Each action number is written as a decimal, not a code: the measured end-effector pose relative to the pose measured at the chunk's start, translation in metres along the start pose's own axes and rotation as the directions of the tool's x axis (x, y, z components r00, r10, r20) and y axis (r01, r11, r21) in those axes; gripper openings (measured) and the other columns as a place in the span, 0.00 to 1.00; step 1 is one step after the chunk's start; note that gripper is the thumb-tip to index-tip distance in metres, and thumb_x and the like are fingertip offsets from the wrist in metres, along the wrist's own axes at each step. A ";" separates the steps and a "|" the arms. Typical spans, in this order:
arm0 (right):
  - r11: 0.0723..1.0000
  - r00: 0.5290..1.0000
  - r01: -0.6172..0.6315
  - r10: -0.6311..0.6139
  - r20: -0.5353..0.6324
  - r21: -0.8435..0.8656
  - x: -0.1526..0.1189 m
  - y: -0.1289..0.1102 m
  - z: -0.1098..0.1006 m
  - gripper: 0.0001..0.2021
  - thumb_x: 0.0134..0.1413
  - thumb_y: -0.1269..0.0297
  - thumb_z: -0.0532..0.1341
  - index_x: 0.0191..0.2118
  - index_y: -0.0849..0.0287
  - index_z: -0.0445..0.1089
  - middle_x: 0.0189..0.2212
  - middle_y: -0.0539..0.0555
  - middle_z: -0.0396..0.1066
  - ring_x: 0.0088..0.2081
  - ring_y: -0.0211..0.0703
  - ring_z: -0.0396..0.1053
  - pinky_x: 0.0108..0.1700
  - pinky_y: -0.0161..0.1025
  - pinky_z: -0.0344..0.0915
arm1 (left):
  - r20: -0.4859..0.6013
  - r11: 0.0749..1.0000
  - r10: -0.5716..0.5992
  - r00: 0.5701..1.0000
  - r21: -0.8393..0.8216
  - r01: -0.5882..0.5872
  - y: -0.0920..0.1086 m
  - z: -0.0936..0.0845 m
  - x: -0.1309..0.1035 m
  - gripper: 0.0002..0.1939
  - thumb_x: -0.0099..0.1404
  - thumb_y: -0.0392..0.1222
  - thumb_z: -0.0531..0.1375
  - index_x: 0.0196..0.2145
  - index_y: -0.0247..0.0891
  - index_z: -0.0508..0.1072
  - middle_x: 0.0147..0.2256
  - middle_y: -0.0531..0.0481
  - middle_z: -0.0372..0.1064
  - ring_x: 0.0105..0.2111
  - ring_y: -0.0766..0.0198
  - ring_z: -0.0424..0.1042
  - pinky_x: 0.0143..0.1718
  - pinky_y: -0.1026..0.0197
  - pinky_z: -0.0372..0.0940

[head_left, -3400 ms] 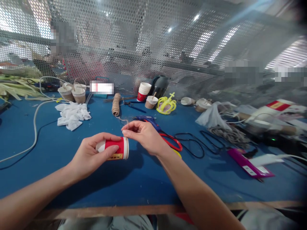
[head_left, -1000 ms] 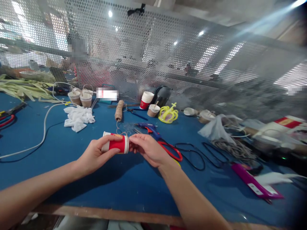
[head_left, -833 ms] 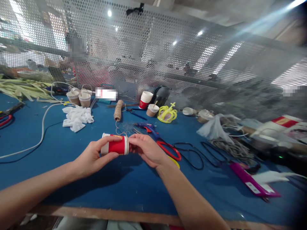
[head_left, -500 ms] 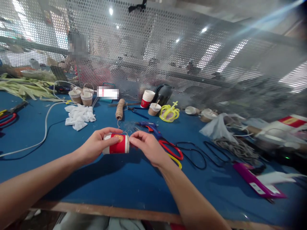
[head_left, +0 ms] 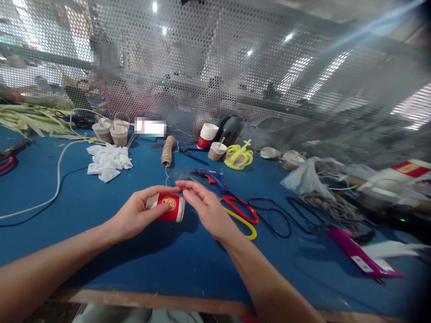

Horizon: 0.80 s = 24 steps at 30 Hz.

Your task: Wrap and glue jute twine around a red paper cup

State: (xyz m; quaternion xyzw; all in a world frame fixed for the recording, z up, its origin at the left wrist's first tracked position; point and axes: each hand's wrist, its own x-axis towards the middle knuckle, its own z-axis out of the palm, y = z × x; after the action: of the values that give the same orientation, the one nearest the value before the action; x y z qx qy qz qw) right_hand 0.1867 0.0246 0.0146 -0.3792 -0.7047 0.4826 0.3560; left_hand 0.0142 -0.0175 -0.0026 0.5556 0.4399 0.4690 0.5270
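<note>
My left hand (head_left: 134, 216) grips a red and white paper cup (head_left: 168, 207) lying sideways just above the blue table (head_left: 182, 260), mouth toward the right. My right hand (head_left: 205, 207) rests its fingertips against the cup's rim, fingers fairly straight. A thin jute twine (head_left: 166, 176) runs from the cup's rim up to a twine spool (head_left: 167, 150) farther back. Whether the right fingers pinch the twine is hidden.
A blue glue gun (head_left: 209, 175) and red and yellow scissors (head_left: 240, 215) lie just right of my hands. Behind stand paper cups (head_left: 206, 135), a yellow crown (head_left: 238, 156), white tissue (head_left: 107, 161), black cable (head_left: 286, 213). A perforated screen (head_left: 235, 67) closes the back; a person sits behind it.
The cup has turned in my left hand, so its round emblem faces up. My right hand's fingers have straightened along the rim. The view has shifted slightly.
</note>
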 end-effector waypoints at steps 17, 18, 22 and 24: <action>0.994 0.993 0.112 -0.112 0.033 -0.006 -0.008 -0.005 0.009 0.14 0.59 0.66 0.48 0.49 0.58 0.59 0.44 0.56 0.68 0.47 0.40 0.66 0.51 0.44 0.60 | 0.053 0.989 0.066 0.996 0.131 -0.072 -0.006 -0.003 -0.003 0.18 0.58 0.44 0.58 0.46 0.39 0.71 0.47 0.46 0.70 0.43 0.57 0.69 0.43 0.59 0.63; 0.994 0.993 0.114 -0.113 0.043 -0.002 -0.008 -0.005 0.009 0.14 0.59 0.66 0.48 0.50 0.58 0.59 0.45 0.57 0.68 0.47 0.41 0.66 0.51 0.45 0.60 | 0.048 0.988 0.068 0.997 0.134 -0.074 -0.006 -0.003 -0.003 0.18 0.58 0.44 0.58 0.46 0.39 0.71 0.47 0.46 0.70 0.43 0.57 0.69 0.43 0.60 0.63; 0.991 0.988 0.133 -0.132 0.077 -0.003 -0.007 -0.003 0.008 0.14 0.59 0.66 0.47 0.49 0.58 0.59 0.46 0.57 0.68 0.47 0.41 0.66 0.51 0.45 0.61 | 0.036 0.987 0.056 0.998 0.151 -0.061 -0.004 -0.002 -0.003 0.17 0.58 0.44 0.58 0.44 0.37 0.72 0.45 0.45 0.71 0.41 0.59 0.69 0.42 0.61 0.63; 0.986 0.984 0.160 -0.155 0.090 -0.047 -0.006 -0.004 0.007 0.14 0.59 0.67 0.47 0.49 0.58 0.60 0.45 0.57 0.68 0.47 0.41 0.66 0.52 0.45 0.60 | 0.012 0.988 0.025 1.000 0.151 -0.026 -0.003 -0.001 -0.002 0.17 0.57 0.45 0.58 0.43 0.35 0.72 0.42 0.45 0.72 0.37 0.60 0.70 0.39 0.62 0.63</action>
State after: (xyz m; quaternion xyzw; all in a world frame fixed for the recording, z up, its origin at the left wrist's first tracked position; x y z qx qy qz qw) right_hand 0.1826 0.0153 0.0150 -0.3105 -0.7600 0.4497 0.3518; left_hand 0.0124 -0.0196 -0.0057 0.6019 0.4646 0.4383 0.4794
